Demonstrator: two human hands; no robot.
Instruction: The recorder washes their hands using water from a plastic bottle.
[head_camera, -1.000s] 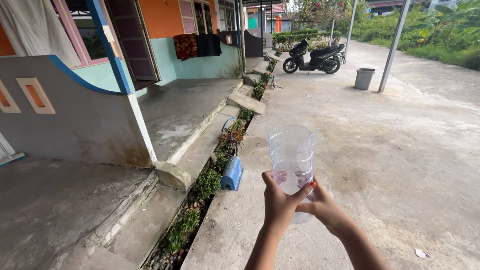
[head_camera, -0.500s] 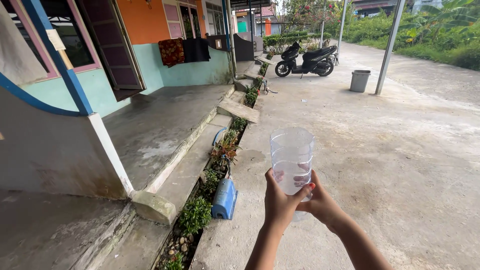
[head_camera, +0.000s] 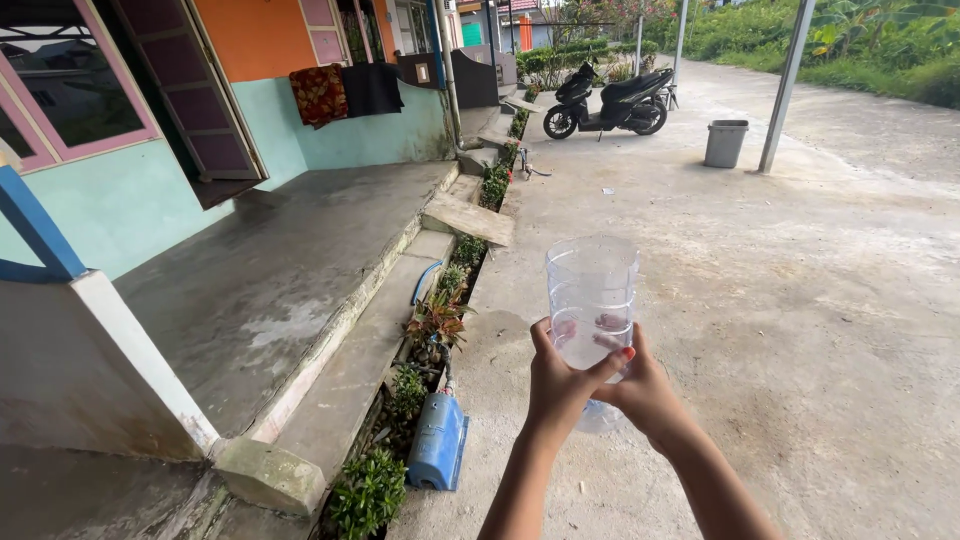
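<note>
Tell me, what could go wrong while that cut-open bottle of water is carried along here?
The clear plastic container has no lid and holds water, so a tilt could spill it. Both the left hand and right hand grip only its lower part, and thin plastic may buckle. The planted gutter lies close on the left, a possible misstep.

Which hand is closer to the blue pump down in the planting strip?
Left. The left hand grips the clear container on the side toward the blue pump; the right hand holds the far side.

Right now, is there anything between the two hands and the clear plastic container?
Nothing visible. The left hand and the right hand both wrap directly around the lower part of the clear container, with the fingers touching its wall. It is held upright over the concrete ground.
</note>
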